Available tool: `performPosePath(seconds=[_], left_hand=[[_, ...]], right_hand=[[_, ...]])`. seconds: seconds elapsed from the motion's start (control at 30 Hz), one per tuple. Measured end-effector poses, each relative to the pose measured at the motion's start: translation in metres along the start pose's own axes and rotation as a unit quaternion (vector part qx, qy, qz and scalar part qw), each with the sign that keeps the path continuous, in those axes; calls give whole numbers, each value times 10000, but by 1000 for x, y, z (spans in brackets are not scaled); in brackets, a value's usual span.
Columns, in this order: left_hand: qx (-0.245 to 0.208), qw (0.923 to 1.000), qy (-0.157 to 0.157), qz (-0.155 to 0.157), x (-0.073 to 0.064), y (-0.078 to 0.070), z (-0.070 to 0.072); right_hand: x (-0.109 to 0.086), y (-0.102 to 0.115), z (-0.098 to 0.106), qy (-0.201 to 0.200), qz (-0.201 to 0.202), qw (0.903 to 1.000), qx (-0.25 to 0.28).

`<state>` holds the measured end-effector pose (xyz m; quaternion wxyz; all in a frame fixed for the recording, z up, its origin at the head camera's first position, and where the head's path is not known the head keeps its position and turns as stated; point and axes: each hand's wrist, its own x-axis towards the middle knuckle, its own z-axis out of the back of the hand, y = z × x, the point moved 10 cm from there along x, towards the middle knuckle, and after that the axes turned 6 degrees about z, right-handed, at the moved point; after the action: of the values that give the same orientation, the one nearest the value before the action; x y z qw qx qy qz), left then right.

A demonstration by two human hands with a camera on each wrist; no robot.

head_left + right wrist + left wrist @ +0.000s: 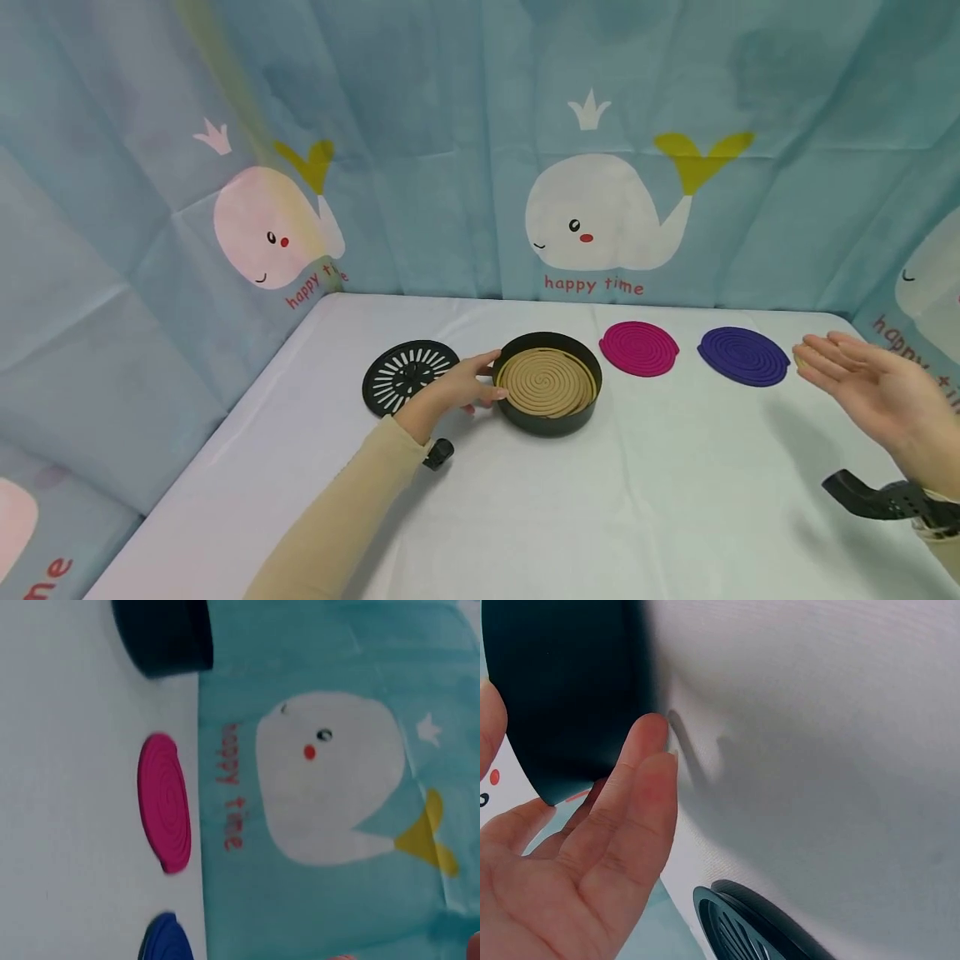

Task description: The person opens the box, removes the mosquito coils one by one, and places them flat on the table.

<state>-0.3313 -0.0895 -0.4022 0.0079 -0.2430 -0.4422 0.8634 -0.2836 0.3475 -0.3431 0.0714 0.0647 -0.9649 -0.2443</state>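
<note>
A round black mosquito coil box (551, 425) stands on the table with a tan mosquito coil (547, 383) in it. My left hand (463, 387) grips the box by its left side, thumb at the near rim and other fingers along the wall. The left wrist view shows these fingers (651, 791) bent beside the dark wall (566, 690). Held out at the right, my right hand (885, 396) is palm up with fingers extended and carries nothing. Only fingertips of it show at the lower edge of the right wrist view.
A black slotted lid (378, 387) lies left of the box, partly behind my left hand. Right of the box lie a pink mosquito coil (640, 348) and a blue-purple one (742, 357). A whale-print curtain (420, 167) borders the white table (600, 517).
</note>
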Motion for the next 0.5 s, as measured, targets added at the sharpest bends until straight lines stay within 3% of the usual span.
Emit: performPosePath(seconds=[0.2,0.3,0.5], left_hand=[[-47,10000,-4,18,-2,1,-2],[-31,10000,-23,15,-2,1,-1],[-5,10000,-12,39,-1,2,-1]], right_hand=[[5,-22,-26,556,-104,9964,-632],[10,-33,-37,683,-32,9900,-1236],[12,-61,-61,1118,-172,9760,-1861]])
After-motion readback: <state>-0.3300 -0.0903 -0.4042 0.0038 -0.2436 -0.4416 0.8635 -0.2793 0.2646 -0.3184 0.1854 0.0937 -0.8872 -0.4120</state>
